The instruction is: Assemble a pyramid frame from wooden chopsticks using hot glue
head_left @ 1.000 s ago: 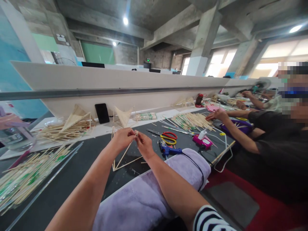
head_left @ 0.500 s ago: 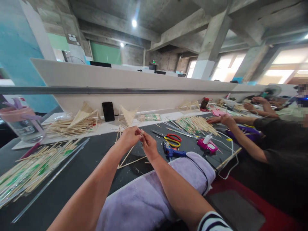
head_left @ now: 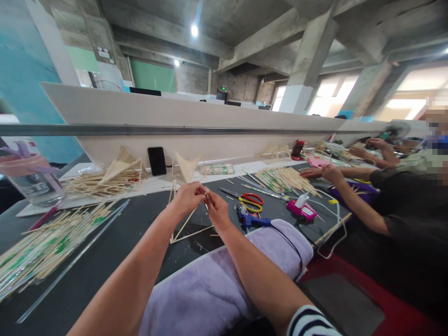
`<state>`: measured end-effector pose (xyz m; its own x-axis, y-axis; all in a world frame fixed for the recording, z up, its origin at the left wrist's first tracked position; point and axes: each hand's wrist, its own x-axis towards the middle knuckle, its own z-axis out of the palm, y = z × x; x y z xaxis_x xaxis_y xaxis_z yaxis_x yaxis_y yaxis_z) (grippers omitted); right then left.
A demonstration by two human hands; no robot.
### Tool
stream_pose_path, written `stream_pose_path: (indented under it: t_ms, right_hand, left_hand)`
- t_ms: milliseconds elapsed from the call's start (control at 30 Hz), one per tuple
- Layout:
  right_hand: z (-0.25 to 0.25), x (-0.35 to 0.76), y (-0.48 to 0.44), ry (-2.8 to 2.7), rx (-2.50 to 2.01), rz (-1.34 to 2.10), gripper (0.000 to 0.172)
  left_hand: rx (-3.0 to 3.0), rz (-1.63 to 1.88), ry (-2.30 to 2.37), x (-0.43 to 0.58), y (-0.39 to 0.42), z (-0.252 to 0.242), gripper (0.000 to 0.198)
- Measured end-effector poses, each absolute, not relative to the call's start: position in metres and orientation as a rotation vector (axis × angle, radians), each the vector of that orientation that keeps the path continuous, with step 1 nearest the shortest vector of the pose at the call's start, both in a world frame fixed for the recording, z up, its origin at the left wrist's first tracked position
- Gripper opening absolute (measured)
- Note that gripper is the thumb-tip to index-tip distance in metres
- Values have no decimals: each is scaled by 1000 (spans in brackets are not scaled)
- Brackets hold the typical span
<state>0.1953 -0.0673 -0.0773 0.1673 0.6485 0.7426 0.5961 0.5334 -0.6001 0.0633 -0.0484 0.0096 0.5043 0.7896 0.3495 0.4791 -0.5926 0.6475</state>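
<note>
My left hand (head_left: 191, 195) and my right hand (head_left: 217, 205) meet at the fingertips over the dark table. Both are pinched closed on something tiny, too small to make out. Beneath and behind them stands a frame of thin wooden sticks (head_left: 192, 234), partly hidden by my hands and forearms. To the right of my right hand lie scissors with red and yellow handles (head_left: 252, 201) and a blue glue gun (head_left: 254, 220). A lilac towel (head_left: 210, 284) lies under my forearms at the table's front edge.
Bundled sticks (head_left: 52, 247) and a water jug (head_left: 31, 182) are at left. Stick models (head_left: 188, 167) and a phone (head_left: 157, 161) line the back. More sticks (head_left: 285, 179), a pink power adapter (head_left: 301, 210) and a cable lie right, near a co-worker's hands (head_left: 331, 175).
My hands stay pinched together in nearly the same place. The view has shifted very slightly. A co-worker at the far right has moved a little to the left.
</note>
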Motion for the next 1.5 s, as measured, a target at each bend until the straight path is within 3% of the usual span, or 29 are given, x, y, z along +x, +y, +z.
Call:
stream_pose_path:
  t_ms: [667, 1200, 1500]
  right_hand:
    - [-62, 193, -73, -1523, -1095, 85, 30]
    - [-52, 174, -87, -1682, -867, 70, 34]
    - [-47, 168, -81, -1765, -1057, 18, 24]
  left_hand:
    - [2410, 857, 1105, 57, -49, 20, 17]
    - [2167, 492, 970, 5, -44, 50, 12]
    - [1967, 425, 861, -4, -32, 40, 27]
